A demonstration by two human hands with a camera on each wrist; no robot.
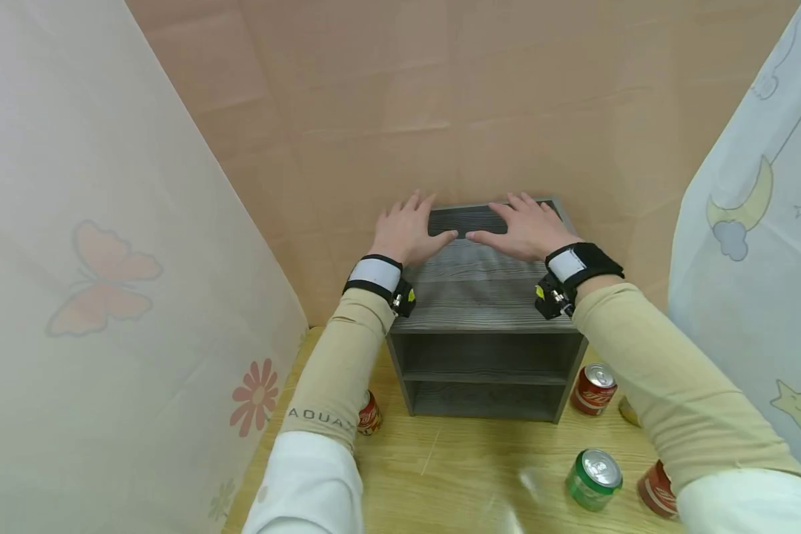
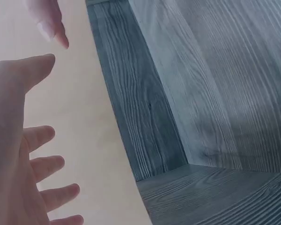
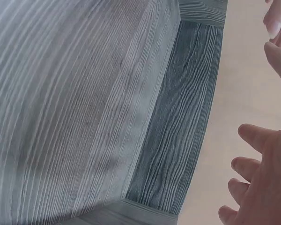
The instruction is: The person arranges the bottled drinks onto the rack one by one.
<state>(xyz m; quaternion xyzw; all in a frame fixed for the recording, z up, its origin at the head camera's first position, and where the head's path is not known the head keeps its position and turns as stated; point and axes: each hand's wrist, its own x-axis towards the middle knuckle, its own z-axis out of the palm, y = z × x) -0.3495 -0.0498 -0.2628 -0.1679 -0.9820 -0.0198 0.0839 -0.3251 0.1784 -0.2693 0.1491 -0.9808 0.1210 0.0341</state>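
Note:
A small grey wood-grain shelf unit point(image 1: 487, 297) stands on the table against the back wall, with two empty compartments facing front. Over the left part of its top, my left hand point(image 1: 407, 231) is held out with fingers spread. My right hand point(image 1: 530, 228) mirrors it over the right part, and the two thumbs point at each other with a small gap. Neither hand holds anything. In the left wrist view, the left fingers point(image 2: 49, 166) show against the plain wall beside the shelf's dark rear board point(image 2: 136, 93); the right wrist view shows the same on the other side.
Right of the shelf on the wooden table point(image 1: 467, 475) stand a red can point(image 1: 592, 391), a green can point(image 1: 592, 482), another red can point(image 1: 656, 491) and a partly hidden yellowish can point(image 1: 629, 411). One more red can point(image 1: 370, 415) shows beside the left sleeve. Patterned cloths hang on both sides.

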